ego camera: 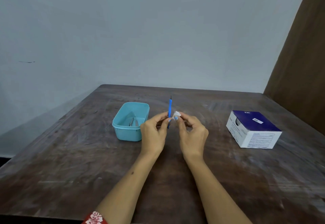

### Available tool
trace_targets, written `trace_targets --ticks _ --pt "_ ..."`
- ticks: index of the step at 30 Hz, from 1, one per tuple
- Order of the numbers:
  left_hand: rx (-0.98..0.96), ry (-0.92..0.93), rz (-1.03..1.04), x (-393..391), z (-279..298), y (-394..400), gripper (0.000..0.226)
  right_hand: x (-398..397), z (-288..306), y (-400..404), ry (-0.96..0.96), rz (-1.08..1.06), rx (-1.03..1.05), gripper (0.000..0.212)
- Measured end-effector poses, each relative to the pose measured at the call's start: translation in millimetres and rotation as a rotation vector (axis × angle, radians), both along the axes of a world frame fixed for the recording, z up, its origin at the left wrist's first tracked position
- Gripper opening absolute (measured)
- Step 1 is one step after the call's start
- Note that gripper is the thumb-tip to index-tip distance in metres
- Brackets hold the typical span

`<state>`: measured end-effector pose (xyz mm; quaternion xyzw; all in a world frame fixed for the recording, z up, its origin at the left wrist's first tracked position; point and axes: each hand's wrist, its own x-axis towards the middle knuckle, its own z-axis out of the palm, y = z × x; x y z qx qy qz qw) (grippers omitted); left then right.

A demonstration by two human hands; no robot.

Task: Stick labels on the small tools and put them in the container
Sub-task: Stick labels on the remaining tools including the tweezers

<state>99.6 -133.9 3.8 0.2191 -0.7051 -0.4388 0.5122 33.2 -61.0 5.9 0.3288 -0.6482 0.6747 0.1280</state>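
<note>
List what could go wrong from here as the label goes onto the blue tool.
1. The left hand pinches the blue tool low on its handle, upright with its dark tip up; it could tilt or slip while being wrapped.
2. The white label, pinched by the right hand, looks crumpled; it may stick to the fingers or go on creased.
3. The teal container stands close beside the left hand; a careless move might nudge it and the metal tools inside.

Soft, even light is falling from above, casting faint shadows and dull glare across the bench (70, 153). Wide-angle distortion is bending the edges; details are looking slightly soft.
</note>
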Motion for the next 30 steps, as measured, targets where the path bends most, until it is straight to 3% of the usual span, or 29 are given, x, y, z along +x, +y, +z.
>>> trace_targets --ticks 20,30 --pt "-0.102 -0.106 -0.063 2.6 1.0 4.1 0.027 -1.1 -1.7 -1.8 0.029 0.023 0.086 0.02" --pt "-0.182 -0.241 -0.118 1.9 0.2 6.5 0.025 0.1 3.5 -0.1 -0.072 -0.035 -0.098 0.012"
